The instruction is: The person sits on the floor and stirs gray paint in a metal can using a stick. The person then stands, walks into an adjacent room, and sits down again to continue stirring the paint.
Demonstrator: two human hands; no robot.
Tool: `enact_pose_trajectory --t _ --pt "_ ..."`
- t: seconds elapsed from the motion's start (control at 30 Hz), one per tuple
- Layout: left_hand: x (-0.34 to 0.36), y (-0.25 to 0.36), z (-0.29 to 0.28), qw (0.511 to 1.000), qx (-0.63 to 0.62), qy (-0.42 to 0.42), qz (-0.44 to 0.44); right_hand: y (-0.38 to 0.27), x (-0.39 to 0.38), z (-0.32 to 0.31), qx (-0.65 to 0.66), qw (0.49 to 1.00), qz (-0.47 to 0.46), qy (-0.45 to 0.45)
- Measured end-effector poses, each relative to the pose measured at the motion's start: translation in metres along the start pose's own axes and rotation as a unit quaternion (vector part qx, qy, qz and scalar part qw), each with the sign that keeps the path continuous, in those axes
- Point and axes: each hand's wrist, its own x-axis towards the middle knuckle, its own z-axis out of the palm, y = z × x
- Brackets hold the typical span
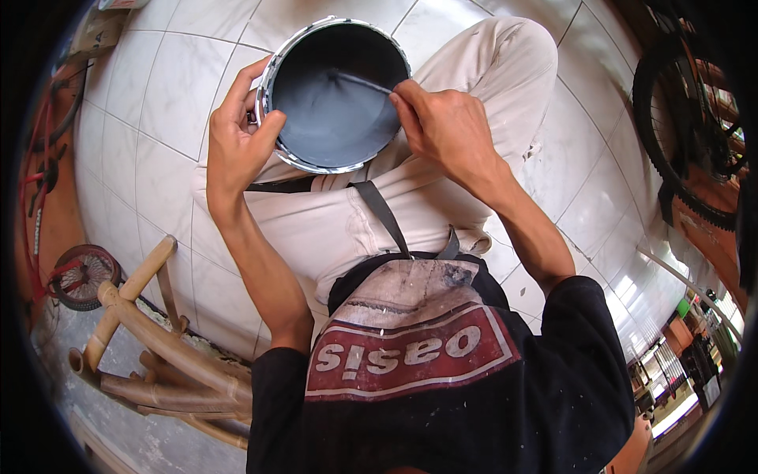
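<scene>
A round bucket [338, 168] with a paint-spattered, pale rim stands tilted between my crossed legs, its mouth facing up. Dark grey-blue, paint-like liquid [332, 118] shows inside, with a swirl near its middle. My left hand [237, 150] grips the bucket's left rim, thumb over the edge and fingers round the outer wall. At the right rim, my right hand [450, 130] pinches a thin grey stick [365, 81]. The stick slants down into the bucket, and its far end reaches the liquid.
I sit on white marbled floor tiles [170, 87] in pale trousers [505, 71]. A bamboo frame [174, 387] stands at lower left, near a small red bicycle's wheel [83, 276]. To the right is a larger bicycle tyre [651, 134], with a thin pole [683, 284] below it.
</scene>
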Motion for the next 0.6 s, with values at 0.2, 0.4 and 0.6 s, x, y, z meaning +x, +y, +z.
enact_pose_trajectory --t 0.2,0.4,0.6 --pt "0.001 -0.002 0.000 1.000 0.007 -0.004 0.009 -0.003 -0.008 -0.001 0.008 0.999 -0.050 -0.009" --pt "0.003 -0.004 0.000 1.000 0.009 0.000 0.010 -0.006 -0.016 -0.007 0.010 0.998 -0.058 -0.034" --pt "-0.001 0.000 -0.001 1.000 0.019 -0.002 0.006 -0.001 -0.018 -0.010 -0.005 0.998 -0.051 -0.043"
